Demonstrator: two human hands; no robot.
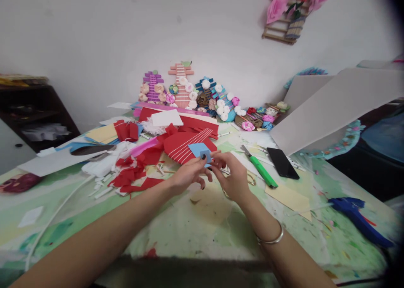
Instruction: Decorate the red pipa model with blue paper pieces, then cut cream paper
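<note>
My left hand [188, 175] and my right hand [232, 175] meet over the middle of the table, fingers pinched together on a small blue foam piece [205, 156]. Just behind them lies a larger blue square [198, 148] on a red foam shape [186, 145] wrapped with white string. My right wrist wears a silver bangle [270, 238]. Scissors [249, 179] lie partly hidden under my right hand.
Red foam scraps [132, 174] and white bits lie left. A green utility knife [260, 168] and black phone [282, 162] lie right, a blue glue gun [358, 214] far right. Decorated craft pieces [202, 96] line the wall; grey boards [334, 107] lean right.
</note>
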